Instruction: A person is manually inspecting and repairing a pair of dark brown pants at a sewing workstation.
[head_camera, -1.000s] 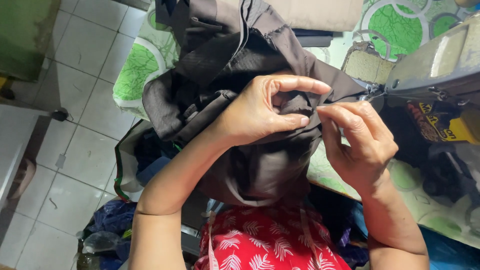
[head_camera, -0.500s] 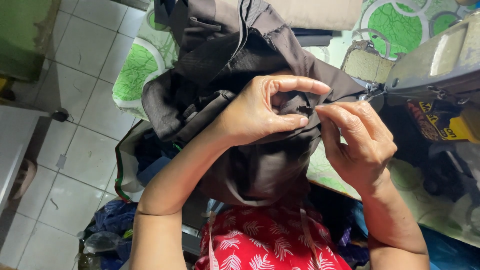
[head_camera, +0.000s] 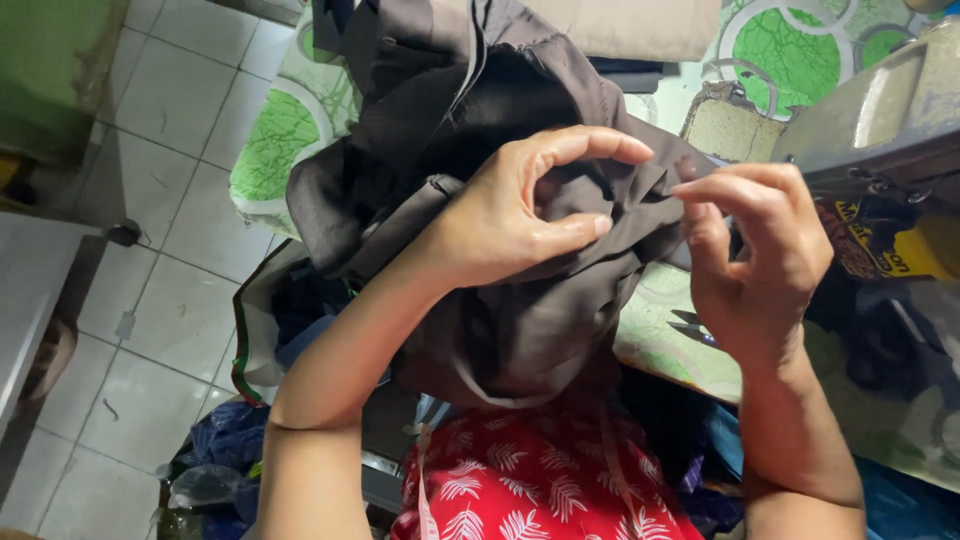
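Seen from above: red leaf-print clothing nearest; left hand pinches bunched dark brown fabric over the lap; right hand curls closed at its edge; soft, light, best gripped by folds; sewing machine beyond.

light: soft, even, fairly bright | shadows: deep in the dark fabric folds under the left hand's fingers | glare: none | blur: slight on right hand | edges: mildly stretched, softer
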